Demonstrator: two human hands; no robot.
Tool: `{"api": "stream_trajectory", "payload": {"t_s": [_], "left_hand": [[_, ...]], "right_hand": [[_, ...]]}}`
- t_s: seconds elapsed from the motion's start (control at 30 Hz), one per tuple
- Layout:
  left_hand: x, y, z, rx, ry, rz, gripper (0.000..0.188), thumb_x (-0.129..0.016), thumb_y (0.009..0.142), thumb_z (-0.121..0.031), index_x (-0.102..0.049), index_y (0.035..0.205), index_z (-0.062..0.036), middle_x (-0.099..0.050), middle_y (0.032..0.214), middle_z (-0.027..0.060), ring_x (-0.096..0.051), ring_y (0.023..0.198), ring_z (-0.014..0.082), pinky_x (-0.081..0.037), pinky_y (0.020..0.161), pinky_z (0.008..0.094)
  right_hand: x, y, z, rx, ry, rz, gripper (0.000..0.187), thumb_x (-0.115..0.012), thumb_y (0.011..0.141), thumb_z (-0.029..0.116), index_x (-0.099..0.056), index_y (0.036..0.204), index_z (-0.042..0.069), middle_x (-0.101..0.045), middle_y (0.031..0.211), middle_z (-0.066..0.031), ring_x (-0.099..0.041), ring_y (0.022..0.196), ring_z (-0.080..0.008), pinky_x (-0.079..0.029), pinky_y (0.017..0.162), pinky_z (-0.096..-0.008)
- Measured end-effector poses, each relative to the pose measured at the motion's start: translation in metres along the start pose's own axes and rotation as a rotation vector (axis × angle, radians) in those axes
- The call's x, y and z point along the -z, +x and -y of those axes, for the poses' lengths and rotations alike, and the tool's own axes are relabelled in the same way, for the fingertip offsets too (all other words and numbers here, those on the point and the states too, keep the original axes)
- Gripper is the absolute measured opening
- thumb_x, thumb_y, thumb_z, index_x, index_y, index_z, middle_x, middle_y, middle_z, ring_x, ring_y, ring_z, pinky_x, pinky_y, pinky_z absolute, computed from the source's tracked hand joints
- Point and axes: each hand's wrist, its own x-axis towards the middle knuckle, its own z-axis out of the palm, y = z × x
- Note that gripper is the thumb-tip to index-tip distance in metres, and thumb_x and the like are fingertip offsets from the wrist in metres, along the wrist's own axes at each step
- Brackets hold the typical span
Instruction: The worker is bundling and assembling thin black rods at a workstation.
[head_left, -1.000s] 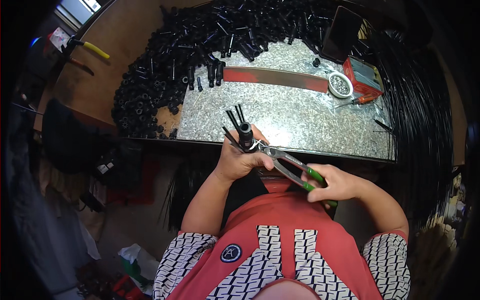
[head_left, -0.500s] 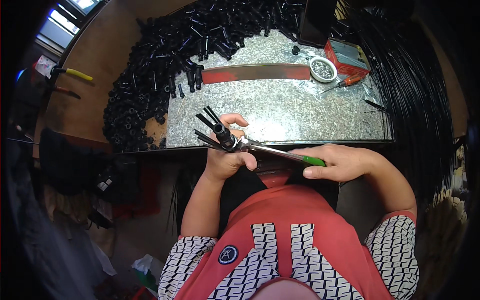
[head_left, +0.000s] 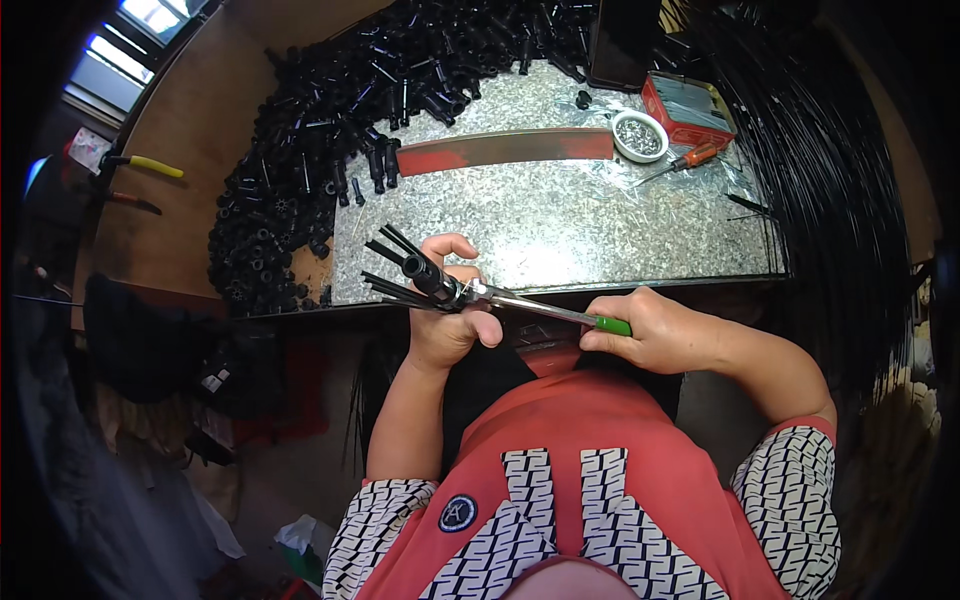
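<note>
In my left hand (head_left: 443, 338) is a black tubular fitting (head_left: 430, 275) with several thin black rods fanning out beside it. The thumb and fingers curve around its lower part, which the hand partly hides. My right hand (head_left: 660, 332) is wrapped around the green grips of long-handled metal pliers (head_left: 545, 307). Their jaws meet the fitting at its base, by a small light-coloured ring or wire. Exactly what the jaws pinch is too small to tell. Both hands are just in front of the speckled stone slab (head_left: 560, 215).
Black tubular parts (head_left: 400, 70) heap at the back left. A red-and-black flat bar (head_left: 505, 150) lies on the slab near a white bowl (head_left: 640, 136) of small metal pieces, a red box (head_left: 690, 108) and an orange-handled screwdriver (head_left: 697, 156). Long black rods (head_left: 820, 180) line the right side.
My right hand has closed more tightly around the pliers' grips. Both hands, with the fitting and pliers, have shifted slightly left, and the fitting leans further left.
</note>
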Motion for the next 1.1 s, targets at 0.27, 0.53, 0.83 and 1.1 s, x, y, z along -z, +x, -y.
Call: {"api": "stream_trajectory", "payload": {"t_s": [0.27,0.53,0.83,1.1], "left_hand": [[-0.004,0.007,-0.017,0.043,0.016,0.086,0.093,-0.080,0.050,-0.060,-0.033,0.107,-0.0028,-0.039,0.056,-0.0075,-0.038,0.051,0.0023,-0.029,0.048,0.0183],[-0.008,0.009,-0.009,0.092,-0.054,0.204,0.085,-0.087,0.045,-0.048,-0.031,0.097,-0.0101,-0.037,0.058,-0.0092,-0.036,0.053,0.0014,-0.028,0.051,0.0181],[-0.016,0.005,-0.010,0.172,-0.177,0.152,0.078,-0.097,0.047,-0.031,-0.034,0.091,-0.0128,-0.039,0.068,-0.0066,-0.037,0.059,0.0021,-0.030,0.052,0.0167],[-0.012,0.002,-0.020,0.208,-0.148,0.183,0.072,-0.095,0.055,-0.022,-0.031,0.086,-0.0144,-0.036,0.063,-0.0072,-0.032,0.056,0.0019,-0.023,0.049,0.0196]], "right_hand": [[0.011,-0.016,-0.005,0.295,-0.529,-0.448,0.039,-0.075,0.077,0.025,-0.057,0.104,0.004,-0.059,0.077,-0.0136,-0.061,0.068,-0.0346,-0.048,0.059,-0.0413],[0.022,-0.034,0.010,0.307,-0.812,-0.467,0.047,-0.075,0.071,0.019,-0.053,0.110,0.004,-0.053,0.078,-0.0112,-0.058,0.067,-0.0305,-0.047,0.058,-0.0407],[0.025,-0.039,0.016,0.238,-0.860,-0.406,0.039,-0.071,0.076,0.020,-0.054,0.107,0.003,-0.053,0.076,-0.0119,-0.059,0.066,-0.0306,-0.047,0.058,-0.0416],[0.016,-0.028,0.010,0.237,-0.714,-0.320,0.035,-0.071,0.075,0.014,-0.052,0.103,0.003,-0.058,0.081,-0.0137,-0.062,0.072,-0.0339,-0.050,0.060,-0.0429]]}}
